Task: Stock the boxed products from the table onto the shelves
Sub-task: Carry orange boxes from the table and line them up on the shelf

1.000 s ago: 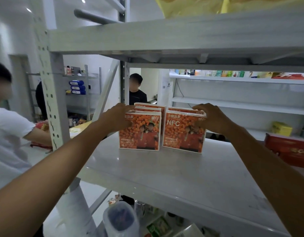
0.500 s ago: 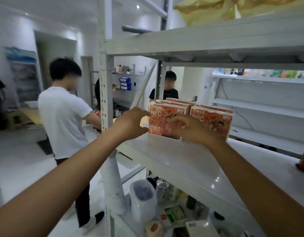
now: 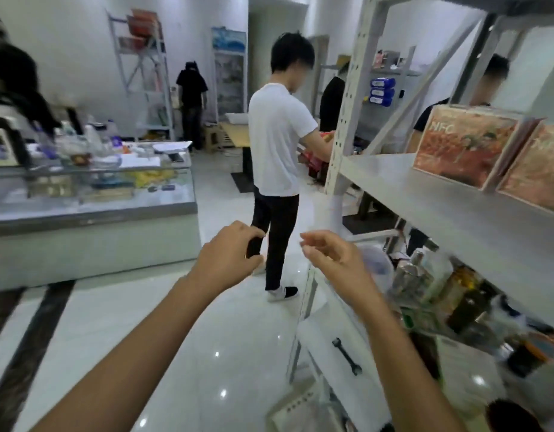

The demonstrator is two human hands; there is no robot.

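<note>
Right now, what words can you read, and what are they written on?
"NFC": on the front of the left orange box, which stands on the shelf.
On the right orange box, the print is too blurred to read.
On the blue packs on the far rack, the labels are too small to read.

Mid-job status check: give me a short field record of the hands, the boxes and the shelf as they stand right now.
left hand: empty, fingers loosely curled, above the floor
right hand: empty, fingers relaxed, near the shelf's corner
orange boxes: upright, side by side, touched by neither hand
shelf: carries the boxes
person in white shirt: standing in the aisle ahead
wrench: lying on a white panel below the shelf
</note>
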